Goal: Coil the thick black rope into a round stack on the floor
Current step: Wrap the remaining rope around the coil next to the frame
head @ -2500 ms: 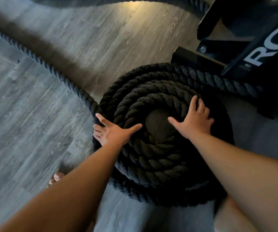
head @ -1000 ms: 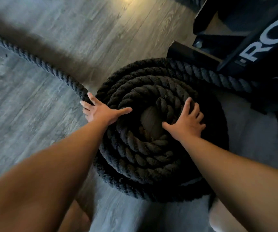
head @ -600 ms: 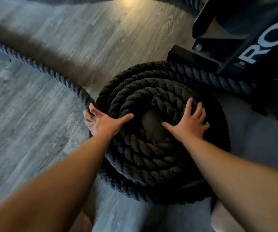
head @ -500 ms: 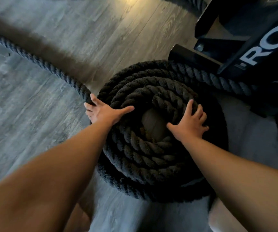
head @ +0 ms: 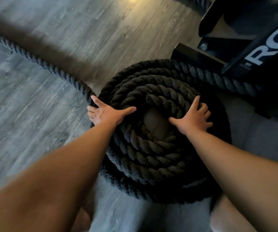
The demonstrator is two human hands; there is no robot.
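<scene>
Rope (head: pixel 151 156) tail cut off left | left hand (head: pixel 105 114) fingers splayed, tips hidden | right hand (head: pixel 193 118) fingers flat, released

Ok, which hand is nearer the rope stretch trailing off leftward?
Left. The left hand rests where the rope stretch meets the coil; the right hand presses the coil's opposite side.

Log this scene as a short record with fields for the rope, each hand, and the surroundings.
coil: thick black rope stacked in round turns, open hole at centre
loose rope: one strand trails away left, another runs right
left hand: spread on coil's left edge
right hand: spread on top turn, right of hole
floor: grey wood-look planks
nearby: black metal frame, white lettering
</scene>
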